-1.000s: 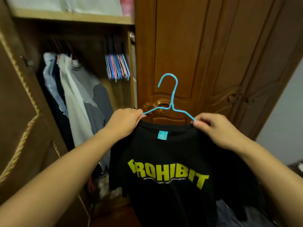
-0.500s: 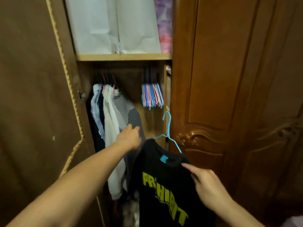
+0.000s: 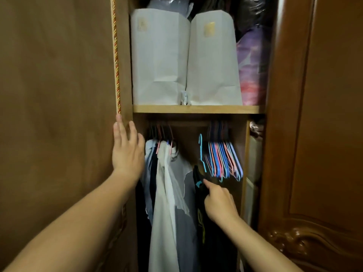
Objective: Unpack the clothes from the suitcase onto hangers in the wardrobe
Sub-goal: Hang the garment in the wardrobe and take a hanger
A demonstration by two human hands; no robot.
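Black T-shirt point(image 3: 204, 228): hangs inside the wardrobe's lower bay, directly under and in front of the right hand; its yellow print shows edge-on just below that hand's wrist.
Blue hanger point(image 3: 201, 152): carries the black T-shirt; its hook rises above the right hand's fingertips towards the rail, though the dark there hides whether it sits on the rail.
Right hand point(image 3: 220, 203): fingers curled round the T-shirt's collar edge, forefinger stretched up to the blue neck label; it appears to be pinching the cloth, but the dark fabric makes the grip hard to read.
Left hand point(image 3: 126, 152): fingers straight and spread, laid flat on the edge of the open door point(image 3: 59, 114), holding nothing.
Hung clothes point(image 3: 169, 193): white, pale blue and grey garments, between the two hands, just left of the black T-shirt.
Spare hangers point(image 3: 224, 160): a bunch of blue and pink ones, above and just right of the right hand.
Shelf point(image 3: 198, 109): above both hands, bearing two white paper bags point(image 3: 186, 59) side by side.
Closed door point(image 3: 314, 134): carved wood, to the right of the right hand.
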